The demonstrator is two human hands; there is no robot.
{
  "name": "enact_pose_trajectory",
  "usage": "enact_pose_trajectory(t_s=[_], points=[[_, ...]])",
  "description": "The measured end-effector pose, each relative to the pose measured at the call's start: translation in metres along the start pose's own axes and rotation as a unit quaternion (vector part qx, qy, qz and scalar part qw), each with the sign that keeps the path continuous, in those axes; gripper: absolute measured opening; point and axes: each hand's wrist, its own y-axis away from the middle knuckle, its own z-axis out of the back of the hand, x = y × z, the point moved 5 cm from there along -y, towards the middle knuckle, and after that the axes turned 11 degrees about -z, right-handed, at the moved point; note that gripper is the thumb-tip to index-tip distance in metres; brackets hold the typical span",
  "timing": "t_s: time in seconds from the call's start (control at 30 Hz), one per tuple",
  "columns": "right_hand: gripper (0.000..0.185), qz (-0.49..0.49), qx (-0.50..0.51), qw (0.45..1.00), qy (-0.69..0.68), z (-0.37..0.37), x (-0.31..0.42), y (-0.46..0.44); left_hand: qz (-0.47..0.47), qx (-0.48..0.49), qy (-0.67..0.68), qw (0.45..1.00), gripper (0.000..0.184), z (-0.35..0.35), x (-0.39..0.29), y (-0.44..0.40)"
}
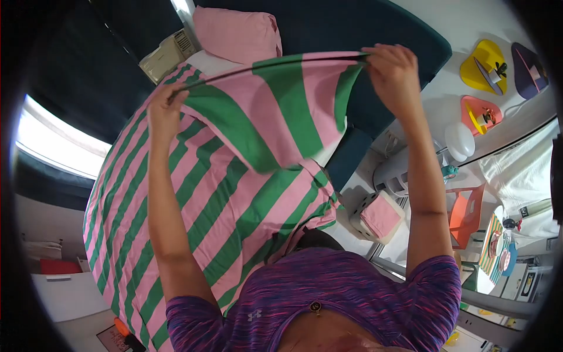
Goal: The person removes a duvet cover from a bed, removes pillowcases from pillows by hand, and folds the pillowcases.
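Stretched between my hands is a green and pink striped pillowcase (281, 111), raised over the bed. A dark slit runs along its top edge between the two layers of cloth. My left hand (164, 114) pinches the edge at one end, fingers closed. At the other end, higher up, my right hand (394, 73) has its fingers wrapped round the edge. The pillowcase hangs down from this edge, and its lower corner is blurred. Beneath it lies a matching striped duvet cover (187, 205), spread with wrinkles over the bed.
A pink pillow (234, 34) leans at the bed's head, near a dark headboard (363, 23). A beige box-shaped appliance (167, 56) stands beyond. To the right are a box with folded pink cloth (381, 217), a white round lamp (459, 142) and a yellow wall shelf (478, 67).
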Motion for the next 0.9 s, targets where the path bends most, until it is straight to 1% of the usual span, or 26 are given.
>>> enact_pose_trajectory(t_s=[0.03, 0.07, 0.13, 0.2, 0.27, 0.3, 0.33, 0.4, 0.43, 0.47, 0.5, 0.53, 0.57, 0.63, 0.67, 0.73, 0.8, 0.87, 0.9], points=[[0.006, -0.011, -0.02, 1.0, -0.014, 0.009, -0.003, -0.001, -0.042, -0.006, -0.021, 0.999, 0.014, 0.003, -0.013, -0.006], [0.008, -0.022, -0.041, 0.999, -0.028, 0.015, -0.005, 0.003, -0.039, -0.002, -0.022, 0.999, 0.014, 0.002, -0.012, -0.003], [0.008, -0.038, 0.028, 0.998, -0.046, 0.001, -0.009, 0.027, -0.063, 0.063, -0.04, 0.995, 0.012, -0.003, -0.013, 0.005], [0.007, -0.04, 0.091, 0.993, -0.056, -0.03, -0.012, 0.061, -0.046, 0.093, -0.018, 0.994, 0.011, -0.022, 0.008, 0.031], [0.006, -0.047, 0.164, 0.983, -0.072, -0.062, -0.01, 0.104, -0.017, 0.151, 0.014, 0.988, 0.011, -0.047, 0.032, 0.066], [0.006, -0.072, 0.177, 0.977, -0.1, -0.075, -0.008, 0.125, -0.021, 0.163, 0.0, 0.986, 0.01, -0.058, 0.041, 0.086], [0.006, -0.076, 0.186, 0.974, -0.104, -0.082, -0.004, 0.142, -0.024, 0.176, -0.013, 0.984, 0.01, -0.069, 0.048, 0.106], [0.005, -0.109, 0.256, 0.952, -0.128, -0.092, 0.004, 0.177, -0.037, 0.249, -0.037, 0.967, 0.008, -0.087, 0.055, 0.151], [0.005, -0.115, 0.267, 0.948, -0.131, -0.092, 0.006, 0.195, -0.041, 0.287, -0.032, 0.956, 0.007, -0.094, 0.056, 0.178], [0.005, -0.121, 0.33, 0.925, -0.147, -0.094, 0.008, 0.217, -0.048, 0.324, -0.025, 0.944, 0.007, -0.099, 0.055, 0.204], [0.005, -0.127, 0.39, 0.898, -0.161, -0.095, 0.01, 0.236, -0.026, 0.387, -0.02, 0.922, 0.006, -0.101, 0.053, 0.234], [0.005, -0.133, 0.398, 0.893, -0.161, -0.091, 0.012, 0.25, -0.006, 0.447, -0.016, 0.894, 0.006, -0.101, 0.05, 0.258], [0.005, -0.148, 0.439, 0.867, -0.184, -0.089, 0.015, 0.264, -0.004, 0.455, -0.01, 0.89, 0.006, -0.099, 0.038, 0.263], [0.007, -0.168, 0.499, 0.821, -0.223, -0.096, 0.016, 0.287, 0.087, 0.488, 0.086, 0.864, 0.007, -0.099, 0.018, 0.263], [0.007, -0.174, 0.501, 0.818, -0.222, -0.103, 0.014, 0.29, 0.086, 0.493, 0.089, 0.861, 0.007, -0.101, 0.021, 0.259], [0.01, -0.198, 0.514, 0.8, -0.24, -0.131, 0.01, 0.285, 0.122, 0.53, 0.091, 0.834, 0.008, -0.103, 0.038, 0.252], [0.014, -0.206, 0.467, 0.817, -0.267, -0.172, -0.003, 0.263, 0.126, 0.519, 0.053, 0.844, 0.013, -0.112, 0.066, 0.215], [0.028, -0.29, 0.376, 0.813, -0.338, -0.214, -0.019, 0.237, 0.259, 0.421, 0.113, 0.862, 0.015, -0.126, 0.09, 0.163], [0.034, -0.342, 0.372, 0.79, -0.346, -0.233, -0.024, 0.219, 0.194, 0.351, 0.125, 0.908, 0.018, -0.138, 0.139, 0.158]])
